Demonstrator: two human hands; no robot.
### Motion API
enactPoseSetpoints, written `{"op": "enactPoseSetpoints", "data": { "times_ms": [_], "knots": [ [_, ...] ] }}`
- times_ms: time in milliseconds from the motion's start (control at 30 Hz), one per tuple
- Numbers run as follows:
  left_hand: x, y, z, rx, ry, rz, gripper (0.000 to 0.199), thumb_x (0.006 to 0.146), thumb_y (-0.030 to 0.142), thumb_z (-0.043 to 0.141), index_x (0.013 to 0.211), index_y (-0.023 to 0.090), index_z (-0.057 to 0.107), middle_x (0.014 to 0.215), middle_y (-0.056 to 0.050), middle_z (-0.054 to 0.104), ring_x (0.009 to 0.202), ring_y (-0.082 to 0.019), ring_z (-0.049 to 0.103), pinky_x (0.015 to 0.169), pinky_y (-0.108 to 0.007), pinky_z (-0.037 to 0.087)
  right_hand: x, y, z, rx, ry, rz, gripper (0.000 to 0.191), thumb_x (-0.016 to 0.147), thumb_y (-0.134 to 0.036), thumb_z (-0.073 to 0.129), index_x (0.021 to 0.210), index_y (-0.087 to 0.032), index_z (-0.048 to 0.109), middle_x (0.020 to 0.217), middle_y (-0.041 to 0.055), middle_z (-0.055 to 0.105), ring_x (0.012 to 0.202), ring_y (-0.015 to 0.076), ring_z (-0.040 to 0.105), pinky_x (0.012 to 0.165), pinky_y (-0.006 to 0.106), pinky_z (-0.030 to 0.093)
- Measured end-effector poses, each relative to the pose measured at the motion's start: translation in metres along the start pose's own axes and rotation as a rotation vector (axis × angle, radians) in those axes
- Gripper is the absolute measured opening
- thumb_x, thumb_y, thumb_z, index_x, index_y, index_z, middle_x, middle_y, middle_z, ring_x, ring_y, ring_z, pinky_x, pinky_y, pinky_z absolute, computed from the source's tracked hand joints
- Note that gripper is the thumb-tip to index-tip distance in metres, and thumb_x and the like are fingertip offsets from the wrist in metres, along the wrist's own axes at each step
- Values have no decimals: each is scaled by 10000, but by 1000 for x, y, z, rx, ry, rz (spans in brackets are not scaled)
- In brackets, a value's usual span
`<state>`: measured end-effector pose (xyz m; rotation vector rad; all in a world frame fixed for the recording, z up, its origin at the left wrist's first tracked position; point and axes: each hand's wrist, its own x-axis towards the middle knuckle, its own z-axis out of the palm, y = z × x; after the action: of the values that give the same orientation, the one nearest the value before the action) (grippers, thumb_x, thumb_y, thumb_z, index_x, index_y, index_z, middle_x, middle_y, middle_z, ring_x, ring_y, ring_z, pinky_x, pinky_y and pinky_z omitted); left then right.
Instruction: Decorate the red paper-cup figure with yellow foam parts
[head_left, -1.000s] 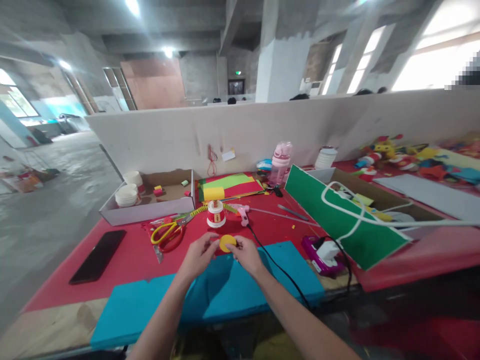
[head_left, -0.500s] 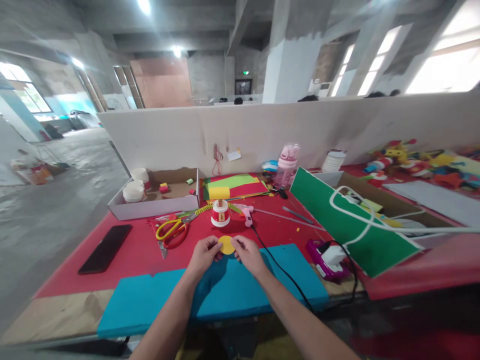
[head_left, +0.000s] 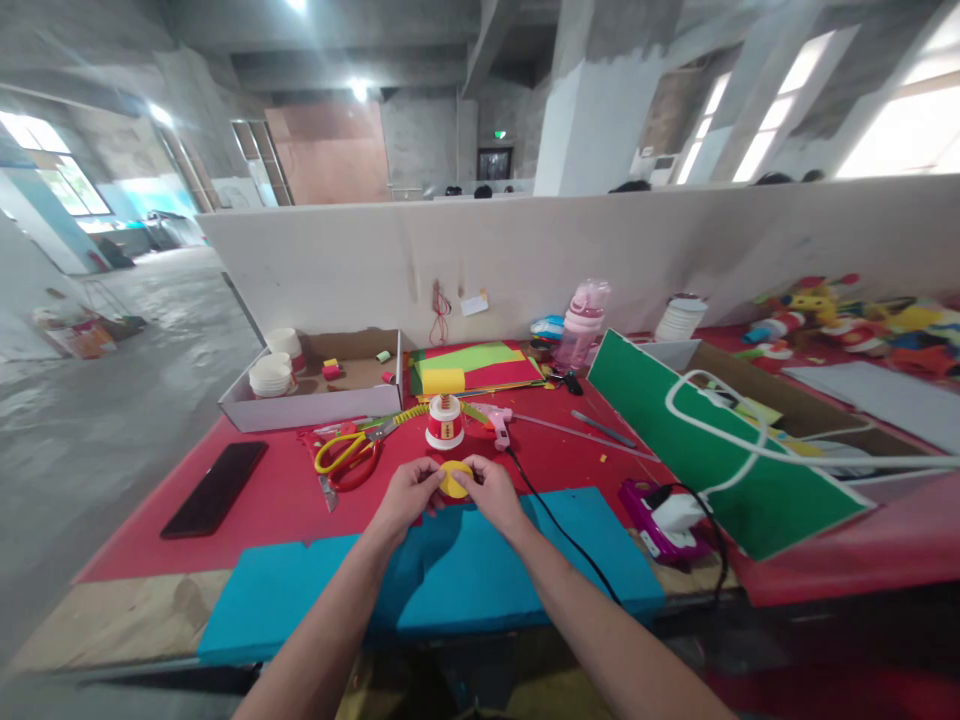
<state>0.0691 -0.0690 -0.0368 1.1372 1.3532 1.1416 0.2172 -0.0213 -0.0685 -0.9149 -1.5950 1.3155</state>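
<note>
Between my two hands is a round yellow disc (head_left: 456,480), thin like paper or card. My left hand (head_left: 411,494) pinches its left edge, and the thumb and fingers of my right hand (head_left: 491,492) grip its right side. Just beyond the disc stands a red and white paper-cup figure (head_left: 445,424) with a spring-like neck and yellow-green folded arms. Right behind it is a yellow paper roll (head_left: 443,381). A pink glue gun (head_left: 496,424) lies to the figure's right, its black cord running towards me.
Scissors with yellow and red handles (head_left: 349,458) and a black phone (head_left: 215,490) lie to the left. An open box (head_left: 311,408) holds paper cups. On the right are a purple power strip (head_left: 664,530) and a green-sided box (head_left: 705,450). A blue mat (head_left: 300,595) lines the front edge.
My right thumb has moved further over the disc's face, and the disc looks slightly tilted or bent. The whole view has shifted slightly.
</note>
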Motion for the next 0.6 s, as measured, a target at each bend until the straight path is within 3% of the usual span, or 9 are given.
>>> {"op": "enactPoseSetpoints", "data": {
  "times_ms": [167,600],
  "knots": [
    [4,-3,-3,-110,53,49,386,702,516,690,743,152,568,510,22,566,448,-98,528,431,-195,413,-1,0,-1,199,23,131,399,700,-546,675,833,-178,596,672,-19,594,537,106,523,508,226,456],
    [0,-5,-2,-74,-24,51,409,751,545,649,744,143,576,530,4,578,473,-96,529,472,-198,423,-3,-4,-1,142,66,124,369,687,-525,700,716,-174,589,518,-48,522,465,92,480,462,208,405]
  ]
}}
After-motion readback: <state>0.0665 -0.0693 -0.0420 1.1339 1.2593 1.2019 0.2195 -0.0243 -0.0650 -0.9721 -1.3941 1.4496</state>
